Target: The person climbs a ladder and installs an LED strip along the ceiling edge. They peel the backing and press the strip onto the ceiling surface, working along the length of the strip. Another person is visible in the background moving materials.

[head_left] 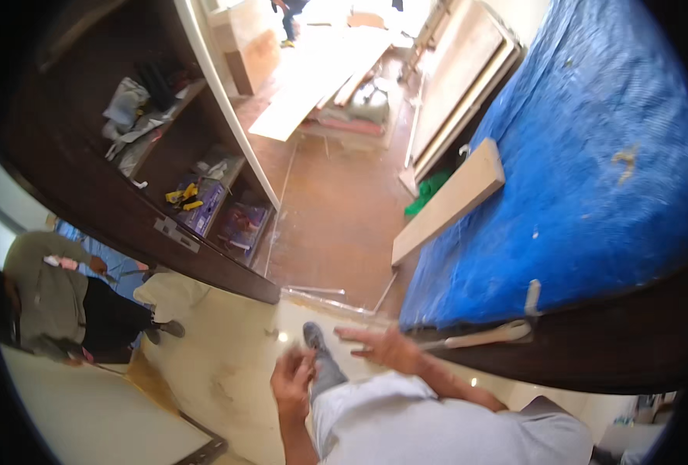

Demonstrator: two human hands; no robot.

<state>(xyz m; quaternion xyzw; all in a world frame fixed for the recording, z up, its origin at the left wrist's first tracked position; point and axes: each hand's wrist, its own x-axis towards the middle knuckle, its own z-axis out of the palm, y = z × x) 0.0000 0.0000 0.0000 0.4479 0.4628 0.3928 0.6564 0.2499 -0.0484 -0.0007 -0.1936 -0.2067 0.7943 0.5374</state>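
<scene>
My left hand (294, 376) is raised at the lower centre in front of my body, fingers curled and blurred; anything in it is too unclear to make out. Just right of it, my right hand (381, 346) is open with its fingers apart and nothing visible in it. My foot (314, 337) is below them on the pale floor (235, 341), near a doorway threshold. To the right, a dark wooden edge (592, 333) has a blue plastic sheet (592, 194) over it.
A co-worker (46, 287) stands at left. A dark cabinet (104, 201) holds tools and bags on shelves. Through the doorway are boards (321, 85), leaning panels (456, 93) and another person's legs (288, 23). A plank (448, 201) leans against the blue sheet.
</scene>
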